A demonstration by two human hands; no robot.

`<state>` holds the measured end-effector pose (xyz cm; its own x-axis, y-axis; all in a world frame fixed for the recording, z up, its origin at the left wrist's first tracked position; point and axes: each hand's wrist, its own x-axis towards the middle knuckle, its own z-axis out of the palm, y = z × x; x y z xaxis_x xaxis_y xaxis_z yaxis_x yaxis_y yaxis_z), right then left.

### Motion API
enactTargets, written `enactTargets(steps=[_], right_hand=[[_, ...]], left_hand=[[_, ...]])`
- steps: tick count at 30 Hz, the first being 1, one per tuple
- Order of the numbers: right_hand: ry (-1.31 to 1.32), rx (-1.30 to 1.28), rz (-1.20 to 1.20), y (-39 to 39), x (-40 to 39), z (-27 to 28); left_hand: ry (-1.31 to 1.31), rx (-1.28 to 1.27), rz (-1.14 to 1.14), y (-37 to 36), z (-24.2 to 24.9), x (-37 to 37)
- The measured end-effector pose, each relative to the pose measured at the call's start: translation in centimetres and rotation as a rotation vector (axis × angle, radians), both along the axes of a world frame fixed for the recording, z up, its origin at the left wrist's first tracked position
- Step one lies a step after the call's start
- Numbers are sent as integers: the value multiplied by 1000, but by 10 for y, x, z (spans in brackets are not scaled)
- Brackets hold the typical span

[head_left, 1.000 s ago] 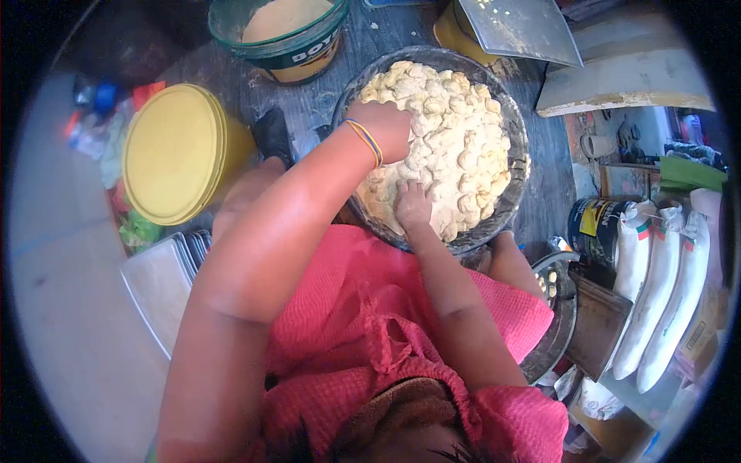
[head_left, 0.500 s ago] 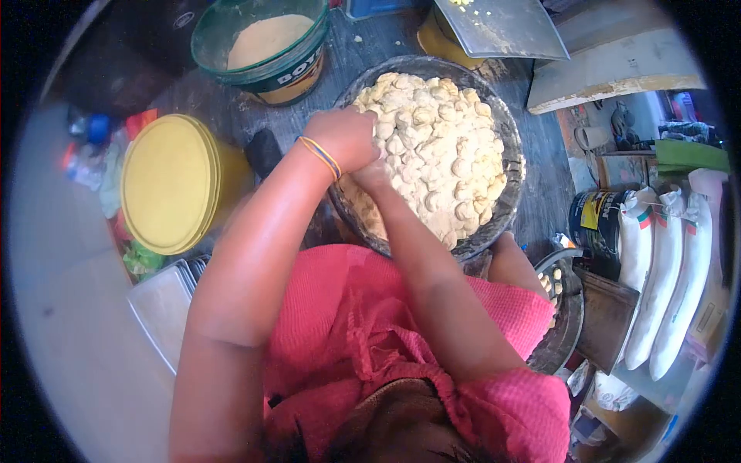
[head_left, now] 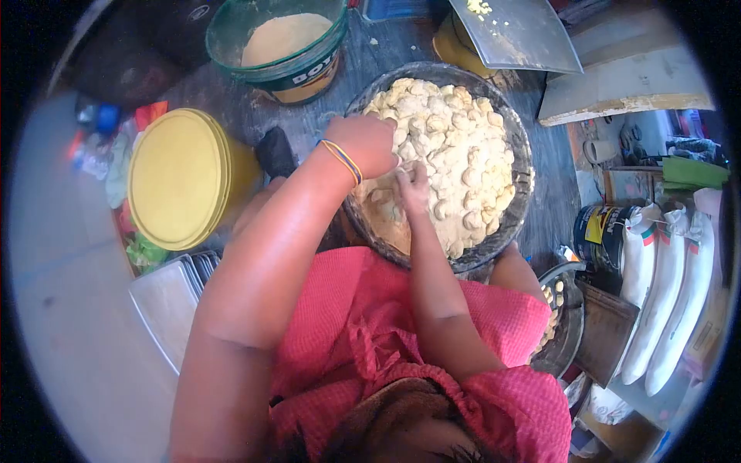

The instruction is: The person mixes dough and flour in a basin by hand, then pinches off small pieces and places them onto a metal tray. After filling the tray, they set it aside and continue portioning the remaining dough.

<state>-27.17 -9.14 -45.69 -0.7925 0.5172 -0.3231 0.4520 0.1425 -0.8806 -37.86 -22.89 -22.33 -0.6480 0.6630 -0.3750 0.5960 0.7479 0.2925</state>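
A wide dark round basin (head_left: 522, 189) holds a floury heap of small dough pieces (head_left: 451, 154). My left hand (head_left: 361, 144), with a thin coloured band at the wrist, is curled in over the basin's left side against the heap. Its fingertips are mostly hidden, so what they grip does not show. Just right of it, my right hand (head_left: 415, 185) is over the near left part of the heap, thumb and fingers drawn together around what looks like one pale dough piece. Below the hands, part of the basin's floury inner floor shows.
A green-rimmed bucket (head_left: 309, 81) of flour-like powder stands at the back left. A yellow lidded tub (head_left: 181, 179) is at the left, metal trays (head_left: 166, 301) below it. Another tray (head_left: 525, 38) rests on a yellow container. At right are long white packs (head_left: 665, 297) and a second basin (head_left: 570, 316).
My right hand has drawn apart from the left, moving right and up over the heap. My left hand stays at the heap's left edge. The whole view has shifted slightly.
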Motion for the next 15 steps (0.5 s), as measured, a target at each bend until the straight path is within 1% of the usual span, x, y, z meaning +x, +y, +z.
enactTargets(steps=[1,2,4,5,7,8,10,11,13,14,15], right_hand=[[-23,115,-28,4,6,3],[-23,114,-29,3,7,6],[-23,850,187,-10,0,36],[-20,851,183,-16,-10,31],[-287,572,532,-30,-34,10],[-285,574,531,-40,-31,0],[70,1004,427,-57,-19,-12],[73,1003,428,-56,-14,-13],[55,816,677,-40,3,-9],[57,816,682,-31,14,-7],[5,652,658,-20,25,-7]], left_hand=[[22,19,-11,0,-2,2],[22,18,-13,1,-3,4],[14,-15,-22,3,1,6],[18,-14,-24,4,1,7],[20,0,-22,6,-4,9],[23,1,-23,7,-4,9],[46,3,-26,8,-3,9],[48,1,-24,7,-5,7],[81,29,-36,7,-8,7],[81,28,-30,8,-7,7],[74,25,-32,8,-4,7]])
